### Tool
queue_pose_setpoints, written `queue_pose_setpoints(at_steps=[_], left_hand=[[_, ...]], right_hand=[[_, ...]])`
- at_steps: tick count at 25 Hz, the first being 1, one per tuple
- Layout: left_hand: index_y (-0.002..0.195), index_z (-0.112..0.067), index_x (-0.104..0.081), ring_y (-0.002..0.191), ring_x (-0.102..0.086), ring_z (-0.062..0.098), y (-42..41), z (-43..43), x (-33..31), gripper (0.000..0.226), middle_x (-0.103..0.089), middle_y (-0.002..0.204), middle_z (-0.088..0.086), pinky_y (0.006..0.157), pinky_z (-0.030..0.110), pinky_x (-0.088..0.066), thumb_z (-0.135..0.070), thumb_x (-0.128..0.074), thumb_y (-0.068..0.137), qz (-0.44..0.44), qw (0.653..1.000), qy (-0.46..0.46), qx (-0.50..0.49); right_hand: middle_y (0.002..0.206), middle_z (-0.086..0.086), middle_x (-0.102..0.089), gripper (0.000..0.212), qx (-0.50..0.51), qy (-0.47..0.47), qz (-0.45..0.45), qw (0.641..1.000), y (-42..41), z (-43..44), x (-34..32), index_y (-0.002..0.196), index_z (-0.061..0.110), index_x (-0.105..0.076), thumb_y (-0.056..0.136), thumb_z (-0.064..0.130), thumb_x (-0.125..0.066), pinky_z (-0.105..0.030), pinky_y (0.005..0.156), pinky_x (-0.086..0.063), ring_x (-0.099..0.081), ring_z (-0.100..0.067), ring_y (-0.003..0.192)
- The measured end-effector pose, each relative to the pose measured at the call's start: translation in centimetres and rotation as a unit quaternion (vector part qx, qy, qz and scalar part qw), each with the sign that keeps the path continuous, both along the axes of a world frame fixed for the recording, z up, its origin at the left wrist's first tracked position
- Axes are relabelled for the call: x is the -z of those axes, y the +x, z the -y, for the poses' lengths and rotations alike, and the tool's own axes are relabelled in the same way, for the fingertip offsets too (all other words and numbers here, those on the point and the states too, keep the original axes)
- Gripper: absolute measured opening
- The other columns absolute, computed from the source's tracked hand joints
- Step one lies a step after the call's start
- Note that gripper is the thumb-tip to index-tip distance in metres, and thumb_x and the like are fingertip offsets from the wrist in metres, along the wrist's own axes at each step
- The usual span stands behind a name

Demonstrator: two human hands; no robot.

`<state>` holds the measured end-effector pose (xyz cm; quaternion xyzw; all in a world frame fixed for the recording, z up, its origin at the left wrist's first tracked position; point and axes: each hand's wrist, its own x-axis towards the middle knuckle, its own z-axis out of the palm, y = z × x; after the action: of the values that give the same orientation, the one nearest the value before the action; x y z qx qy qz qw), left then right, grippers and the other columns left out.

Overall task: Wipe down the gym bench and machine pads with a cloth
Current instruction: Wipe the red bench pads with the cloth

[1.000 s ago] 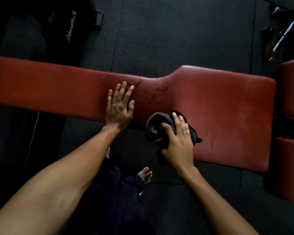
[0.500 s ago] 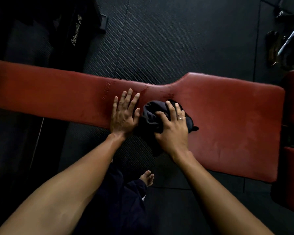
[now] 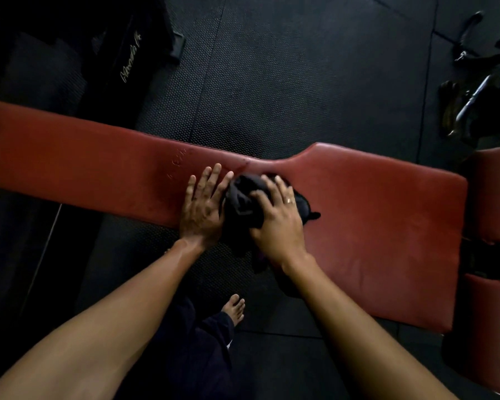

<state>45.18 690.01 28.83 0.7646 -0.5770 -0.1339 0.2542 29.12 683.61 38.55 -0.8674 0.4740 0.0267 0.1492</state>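
Dark cloth (image 3: 243,200) sits bunched on the red gym bench (image 3: 387,226), right at the neck where the narrow section widens into the broad pad. Right hand (image 3: 277,223) is on top of it, its fingers (image 3: 280,186) curled over the bundle and gripping it, pressing it into the vinyl. There is a ring on one finger. Left hand (image 3: 201,209) lies flat on the narrow section just left of the cloth. Its fingers (image 3: 211,180) are straight and slightly spread, holding nothing, and the thumb side looks to touch the cloth's edge. Bench long axis runs left to right across the view, tilted a little down to the right. The narrow part stretches far out to the left, with the wide part to the right of the hands. So the unwiped length lies along that axis both ways from the cloth. The left hand blocks a stroke to the left unless it lifts, while the wide pad to the right is open to the right hand, likely the easier next pass. A separate red machine pad (image 3: 494,194) sits past the bench's right end, well apart from both hands. Black rubber floor (image 3: 300,82) lies beneath, with a bare foot (image 3: 234,308) near the bench's near edge.
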Motion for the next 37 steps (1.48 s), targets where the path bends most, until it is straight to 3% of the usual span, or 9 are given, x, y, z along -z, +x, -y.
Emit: queue_pose_setpoints(at_steps=[3,6,9,12,17,23,26,31,37], left_hand=[[0.153,-0.022,-0.04,0.152,-0.023,0.021,0.2,0.1,-0.4,0.054,-0.028,0.164,0.004,0.125,0.048,-0.012,-0.032,-0.04,0.1,-0.031,0.999,0.002,-0.009],[0.152,-0.023,-0.041,0.152,-0.021,0.02,0.2,0.2,-0.8,0.052,-0.028,0.164,0.003,0.125,0.047,-0.01,-0.028,-0.039,0.101,-0.049,0.999,0.007,-0.007],[0.151,-0.02,-0.043,0.151,-0.025,0.022,0.8,0.4,-0.6,0.049,-0.03,0.163,0.004,0.124,0.047,-0.015,-0.026,-0.037,0.103,-0.029,1.0,0.0,-0.007],[0.148,-0.015,-0.046,0.149,-0.029,0.026,2.9,0.3,0.0,0.048,-0.035,0.16,0.008,0.122,0.051,-0.019,-0.025,-0.035,0.102,-0.039,0.999,0.003,-0.029],[0.148,-0.022,-0.049,0.149,-0.031,0.023,7.4,0.9,0.7,0.048,-0.038,0.159,0.005,0.123,0.047,-0.014,-0.03,-0.038,0.101,-0.032,0.998,0.033,-0.04],[0.147,-0.018,-0.048,0.148,-0.032,0.023,11.4,2.1,1.5,0.047,-0.04,0.157,0.006,0.123,0.045,-0.015,-0.027,-0.034,0.103,-0.025,0.998,0.037,-0.042],[0.148,-0.019,-0.047,0.148,-0.031,0.024,12.9,2.5,2.3,0.048,-0.039,0.158,0.006,0.123,0.046,-0.014,-0.03,-0.032,0.103,-0.027,0.996,0.057,-0.058],[0.152,-0.022,-0.041,0.15,-0.028,0.022,13.8,2.5,3.0,0.052,-0.032,0.162,0.006,0.124,0.046,-0.014,-0.032,-0.035,0.101,0.001,0.997,0.069,-0.043],[0.152,-0.023,-0.042,0.151,-0.027,0.02,14.0,2.3,2.9,0.054,-0.032,0.162,0.003,0.124,0.047,-0.016,-0.028,-0.04,0.098,-0.005,0.997,0.058,-0.045]], right_hand=[[0.16,-0.006,-0.04,0.052,-0.036,-0.008,-0.012,0.999,-4.9,-2.0,-1.6,0.124,0.018,-0.065,0.073,0.027,-0.061,-0.052,0.122,-0.026,-0.028,-0.034,0.151],[0.158,-0.006,-0.041,0.055,0.098,-0.038,-0.019,0.994,-3.5,1.2,-1.8,0.126,0.02,-0.063,0.072,0.028,-0.056,-0.054,0.119,-0.029,-0.03,-0.036,0.149],[0.159,-0.008,-0.038,0.062,0.158,-0.008,-0.02,0.987,3.2,4.6,-0.5,0.133,0.021,-0.061,0.072,0.033,-0.057,-0.053,0.123,-0.018,-0.025,-0.037,0.15],[0.161,-0.012,-0.034,0.066,0.069,0.014,-0.034,0.997,6.5,2.3,0.9,0.135,0.023,-0.06,0.073,0.041,-0.067,-0.056,0.124,-0.017,-0.023,-0.039,0.151],[0.162,-0.014,-0.034,0.063,-0.048,-0.012,-0.029,0.998,0.2,-2.7,0.5,0.129,0.021,-0.062,0.068,0.031,-0.074,-0.057,0.12,-0.027,-0.028,-0.039,0.15],[0.141,-0.017,-0.049,0.059,0.127,-0.036,-0.012,0.991,8.7,5.9,1.7,0.129,0.023,-0.064,0.074,0.044,-0.058,-0.058,0.113,-0.033,-0.044,-0.041,0.131],[0.145,-0.016,-0.048,0.062,0.011,-0.002,-0.025,1.0,12.7,4.6,3.4,0.132,0.033,-0.064,0.073,0.051,-0.058,-0.06,0.117,-0.028,-0.038,-0.043,0.139],[0.151,-0.017,-0.048,0.047,-0.171,-0.009,-0.022,0.985,5.0,0.7,1.9,0.12,0.023,-0.07,0.079,0.042,-0.058,-0.062,0.117,-0.03,-0.036,-0.046,0.144],[0.145,-0.014,-0.048,0.062,-0.01,0.027,-0.066,0.997,11.1,7.0,2.7,0.133,0.03,-0.059,0.075,0.052,-0.056,-0.056,0.114,-0.033,-0.042,-0.044,0.135]])
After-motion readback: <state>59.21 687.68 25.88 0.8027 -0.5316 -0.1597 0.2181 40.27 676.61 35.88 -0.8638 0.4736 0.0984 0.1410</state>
